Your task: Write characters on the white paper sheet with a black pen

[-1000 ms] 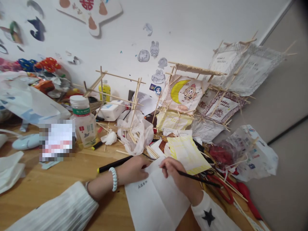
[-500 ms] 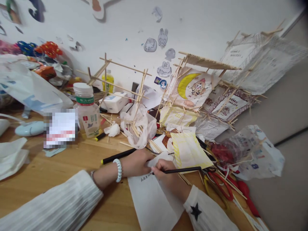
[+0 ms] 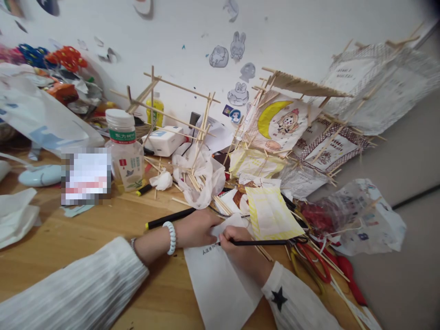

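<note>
Tabletop (image 3: 103,229): I see pale wood running under everything, crowded along the wall side
Stick frames (image 3: 302,119): I count several paper-covered ones heaped at the right against the wall, one showing a yellow moon
Bare stick frame (image 3: 175,114): it stands behind a crumpled plastic bag (image 3: 199,176)
White paper (image 3: 220,279): my sheet lies flat on the tabletop in front of me, with a short line of writing near its top edge
Bottle (image 3: 124,149): upright at the left, white cap on, green band
Left hand (image 3: 195,228): I have it pressed flat on the paper's top left corner, fingers spread, holding nothing
Right hand (image 3: 240,250): my grip is closed around the pen, just beside my left hand
Pen (image 3: 264,242): black, lying nearly level, tip on the paper by the writing
Red scissors (image 3: 319,263): on the tabletop, right of my right hand
</note>
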Action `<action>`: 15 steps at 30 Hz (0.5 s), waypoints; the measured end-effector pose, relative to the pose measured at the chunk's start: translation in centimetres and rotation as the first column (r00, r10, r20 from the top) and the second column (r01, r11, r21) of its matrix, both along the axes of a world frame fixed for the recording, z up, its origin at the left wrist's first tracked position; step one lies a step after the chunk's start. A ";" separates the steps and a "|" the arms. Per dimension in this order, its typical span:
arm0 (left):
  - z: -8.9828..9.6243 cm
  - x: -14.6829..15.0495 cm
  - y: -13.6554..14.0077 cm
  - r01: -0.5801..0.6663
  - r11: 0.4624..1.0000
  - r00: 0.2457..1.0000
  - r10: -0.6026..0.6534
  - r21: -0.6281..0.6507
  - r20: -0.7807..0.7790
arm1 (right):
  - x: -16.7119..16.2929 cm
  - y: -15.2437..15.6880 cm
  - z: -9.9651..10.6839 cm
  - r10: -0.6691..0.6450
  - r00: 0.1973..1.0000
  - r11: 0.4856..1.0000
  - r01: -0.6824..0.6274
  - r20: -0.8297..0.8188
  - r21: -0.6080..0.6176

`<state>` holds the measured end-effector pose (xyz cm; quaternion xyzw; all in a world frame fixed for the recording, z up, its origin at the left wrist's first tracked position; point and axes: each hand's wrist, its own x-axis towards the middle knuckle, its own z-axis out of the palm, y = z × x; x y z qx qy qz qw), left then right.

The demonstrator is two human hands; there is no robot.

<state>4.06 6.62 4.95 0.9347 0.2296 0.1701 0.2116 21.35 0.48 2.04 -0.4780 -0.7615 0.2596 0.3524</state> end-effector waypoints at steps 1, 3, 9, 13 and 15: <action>0.1 0.0 0.0 -0.002 1.000 1.000 0.002 -0.002 -0.004 | 0.0 0.0 -0.1 -0.009 1.000 1.000 0.009 0.005 0.013; 0.1 0.0 -0.1 -0.007 1.000 1.000 0.007 -0.004 -0.010 | 0.0 0.0 -0.1 -0.021 1.000 0.999 0.021 0.014 0.040; 0.0 0.0 0.0 -0.007 1.000 1.000 0.007 0.007 0.005 | 0.0 -0.1 0.0 -0.011 1.000 0.998 0.010 0.007 0.062; -0.1 0.0 0.0 -0.003 1.000 1.000 0.003 0.018 0.001 | -0.1 -0.1 0.1 -0.012 1.000 0.999 0.011 0.023 0.046; 0.0 0.0 -0.1 -0.006 1.000 1.000 0.006 0.011 -0.016 | -0.1 -0.2 0.1 -0.011 0.999 0.999 0.010 0.034 0.045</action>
